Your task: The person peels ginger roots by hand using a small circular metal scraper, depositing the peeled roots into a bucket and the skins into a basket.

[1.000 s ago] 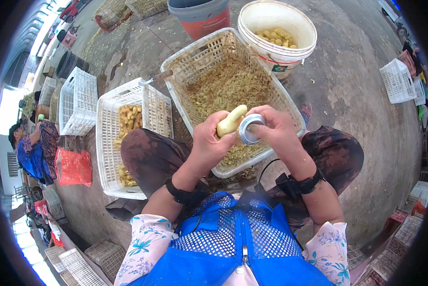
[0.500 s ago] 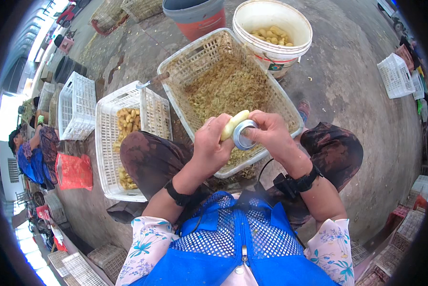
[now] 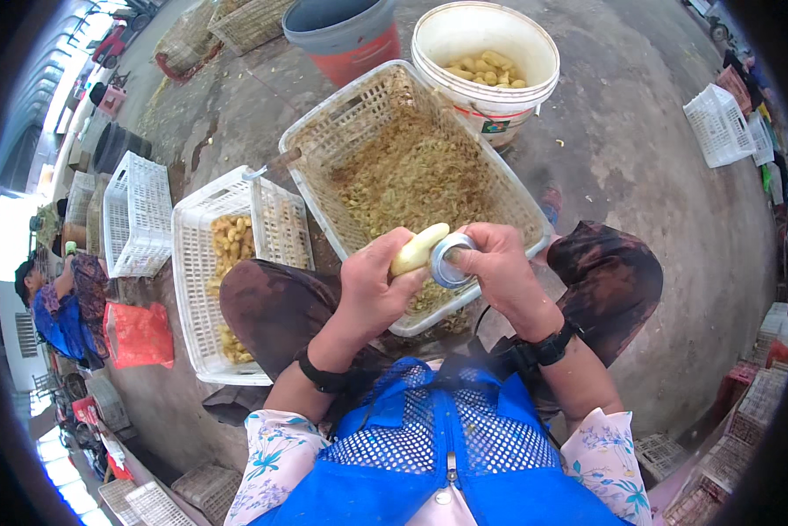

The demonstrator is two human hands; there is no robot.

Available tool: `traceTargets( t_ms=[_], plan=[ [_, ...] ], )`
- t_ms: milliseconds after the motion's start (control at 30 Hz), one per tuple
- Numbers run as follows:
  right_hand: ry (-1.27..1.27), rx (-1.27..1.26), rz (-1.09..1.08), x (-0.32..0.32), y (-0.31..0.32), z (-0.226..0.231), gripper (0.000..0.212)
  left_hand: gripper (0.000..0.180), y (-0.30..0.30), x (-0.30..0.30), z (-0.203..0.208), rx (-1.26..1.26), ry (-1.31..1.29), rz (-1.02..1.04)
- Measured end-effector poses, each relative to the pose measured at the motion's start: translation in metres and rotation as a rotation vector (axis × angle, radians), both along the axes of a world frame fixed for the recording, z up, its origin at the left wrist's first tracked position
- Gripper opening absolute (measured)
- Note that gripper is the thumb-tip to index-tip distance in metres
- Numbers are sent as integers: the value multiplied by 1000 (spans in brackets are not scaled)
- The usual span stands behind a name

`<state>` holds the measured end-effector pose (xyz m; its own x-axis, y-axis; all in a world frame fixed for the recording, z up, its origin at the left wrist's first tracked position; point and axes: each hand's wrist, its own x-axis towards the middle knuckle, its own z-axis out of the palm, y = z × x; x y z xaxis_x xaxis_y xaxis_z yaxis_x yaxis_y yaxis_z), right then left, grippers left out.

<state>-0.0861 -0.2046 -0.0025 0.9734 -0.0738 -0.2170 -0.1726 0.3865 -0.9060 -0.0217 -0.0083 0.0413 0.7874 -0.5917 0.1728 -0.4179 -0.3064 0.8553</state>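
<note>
My left hand [image 3: 372,273] is closed round a peeled, pale yellow, oblong vegetable [image 3: 423,246], whose far end sticks out past the fingers; its exact kind is unclear. My right hand [image 3: 509,273] grips a round, silvery metal ring-shaped scraper [image 3: 449,270], thumb on its inner face. The scraper's edge lies against or right beside the vegetable's right side. Both hands are over the near end of a white slatted crate [image 3: 317,203] that holds a heap of brownish-yellow peelings [image 3: 411,175].
A white bucket [image 3: 512,96] with peeled yellow pieces stands beyond the crate, beside a grey-and-red bucket [image 3: 341,39]. At left, another white crate [image 3: 183,307] holds yellow-brown pieces. A brown-handled tool [image 3: 275,165] bridges the crates. Further left are a red bag [image 3: 138,333] and a seated person [image 3: 60,307].
The scraper has turned and shifted slightly toward the vegetable's lower right side. Both hands have moved a little lower in view, and the vegetable lies at a slightly flatter slant.
</note>
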Motion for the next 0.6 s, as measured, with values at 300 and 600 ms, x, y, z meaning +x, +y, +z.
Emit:
traceTargets(
  t_ms=[300,600],
  plan=[
    [73,21,-144,9,-4,-22,8,42,8,7,-7,-42,122,-7],
    [53,-151,-150,4,-11,14,10,44,4,24,0,-699,824,199]
  ],
)
